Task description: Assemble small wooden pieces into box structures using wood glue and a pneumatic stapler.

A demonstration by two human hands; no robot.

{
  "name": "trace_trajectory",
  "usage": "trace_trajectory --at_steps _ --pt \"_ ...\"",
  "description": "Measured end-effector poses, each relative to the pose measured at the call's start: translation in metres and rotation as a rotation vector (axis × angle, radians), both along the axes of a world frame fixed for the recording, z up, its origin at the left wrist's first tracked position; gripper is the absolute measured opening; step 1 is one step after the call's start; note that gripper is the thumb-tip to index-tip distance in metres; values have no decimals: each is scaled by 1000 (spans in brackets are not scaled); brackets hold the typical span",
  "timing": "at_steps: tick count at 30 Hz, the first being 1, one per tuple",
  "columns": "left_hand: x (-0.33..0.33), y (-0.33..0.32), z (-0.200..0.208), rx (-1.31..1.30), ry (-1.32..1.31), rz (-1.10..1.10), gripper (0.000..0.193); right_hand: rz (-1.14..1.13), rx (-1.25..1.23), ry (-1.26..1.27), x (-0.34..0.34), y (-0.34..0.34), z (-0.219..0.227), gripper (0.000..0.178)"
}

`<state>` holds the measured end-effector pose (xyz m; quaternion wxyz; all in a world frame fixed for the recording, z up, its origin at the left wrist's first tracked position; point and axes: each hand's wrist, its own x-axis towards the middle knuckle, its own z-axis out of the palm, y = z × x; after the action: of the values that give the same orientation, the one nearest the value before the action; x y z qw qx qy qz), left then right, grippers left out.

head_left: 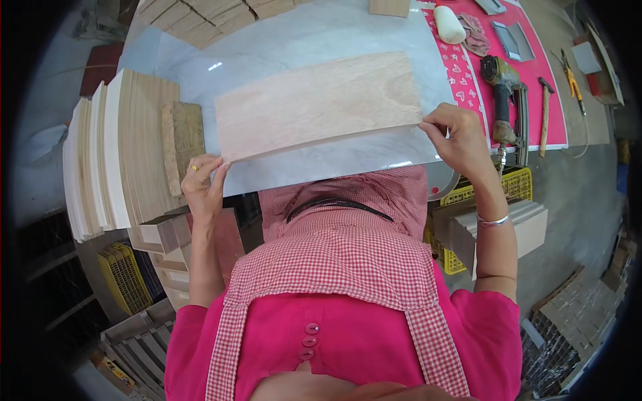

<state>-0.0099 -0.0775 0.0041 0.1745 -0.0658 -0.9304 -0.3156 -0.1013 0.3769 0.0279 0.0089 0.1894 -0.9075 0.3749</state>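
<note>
The board point(317, 103) was pinched at its near corners by left fingers point(219, 176) and right fingers point(435, 134); skewing was risked by uneven pulling.

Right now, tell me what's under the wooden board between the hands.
Around the wooden board, the glossy marbled tabletop shows, so it likely continues beneath. Whatever the board covers is hidden. The left hand and right hand pinch its near corners.
</note>
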Motion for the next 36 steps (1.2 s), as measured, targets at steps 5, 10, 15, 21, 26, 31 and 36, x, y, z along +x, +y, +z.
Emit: trace_trajectory --at_steps 5,10,15,21,26,31,36 --pt "-1 8 15 -22 -156 89 20 -16 91 140 8 -3 -3 10" --pt "-15 36 74 -607 -431 167 39 -221 52 183 11 36 -15 29" --pt "-55 101 86 -502 -51 -236 51 -607 544 233 -2 110 -36 61" --pt "-123 181 39 -392 45 -443 63 -652 668 184 -43 137 -67 67" --pt "-142 200 40 -429 -238 -520 66 -759 497 -145 -69 178 -65 66" --pt "-141 195 32 -395 -228 -500 70 -648 197 -198 -39 144 10 54" --pt "-143 198 29 -402 -200 -491 73 -578 119 -344 36 44 94 32"
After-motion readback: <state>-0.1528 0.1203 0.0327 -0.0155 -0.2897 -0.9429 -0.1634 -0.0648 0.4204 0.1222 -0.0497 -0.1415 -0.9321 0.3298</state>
